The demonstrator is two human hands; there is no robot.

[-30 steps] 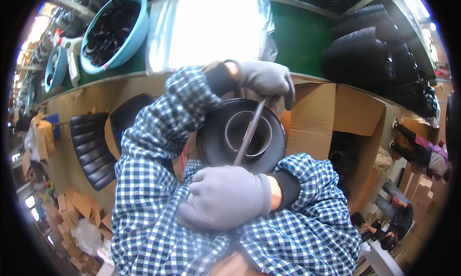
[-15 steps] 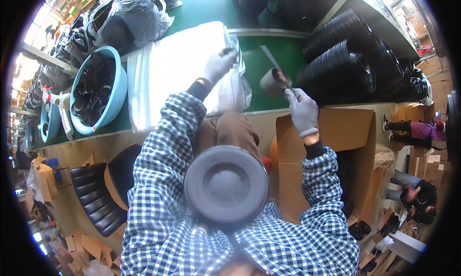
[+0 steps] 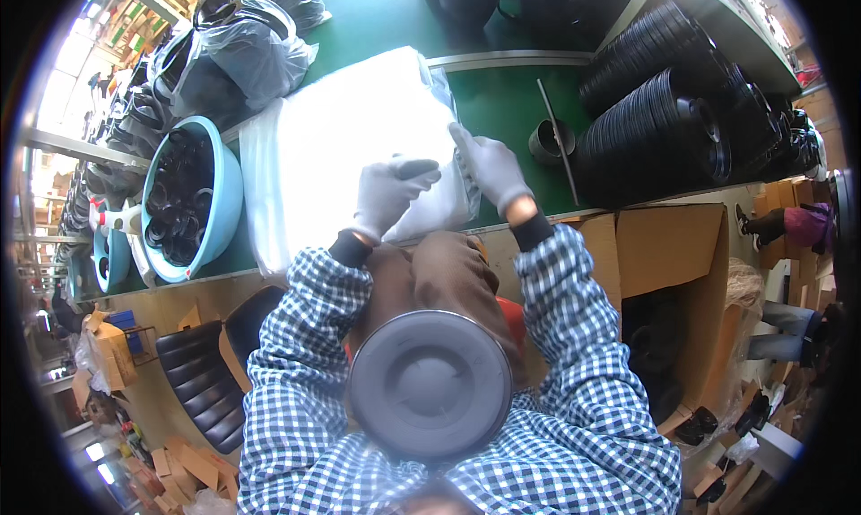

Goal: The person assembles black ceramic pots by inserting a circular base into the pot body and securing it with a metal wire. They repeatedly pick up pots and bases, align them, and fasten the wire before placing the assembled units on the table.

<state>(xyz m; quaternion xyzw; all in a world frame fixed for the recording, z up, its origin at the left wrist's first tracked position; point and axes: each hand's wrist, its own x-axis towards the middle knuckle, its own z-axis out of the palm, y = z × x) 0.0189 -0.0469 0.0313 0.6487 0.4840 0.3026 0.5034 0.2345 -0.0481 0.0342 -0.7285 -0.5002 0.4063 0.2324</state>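
On the green table lies a thick stack of white plastic sheets or bags (image 3: 359,125), glaring bright. Over its near part, my left hand (image 3: 395,197) in a grey glove is closed, thumb against the fingers; whatever it pinches is hidden. My right hand (image 3: 493,170), gloved alike, is at the stack's right edge with its fingers bent together against it; what is between them cannot be made out. Right of that hand, a thin metal strip-like tool (image 3: 558,138) rests across a small round cup (image 3: 543,144). A round grey lid-like disc (image 3: 430,385) is in front of my torso, above my lap.
Long rows of nested black round pieces (image 3: 650,129) lie at the right. A light-blue basin (image 3: 235,197) with black ring-like parts stands at the left, near plastic-wrapped bundles (image 3: 256,49). An open cardboard box (image 3: 673,251) is by my right arm, a black chair (image 3: 202,380) at left.
My right hand has let go of the metal tool, now lying across the cup, and moved left to the stack's edge. My left hand has come nearer to me.
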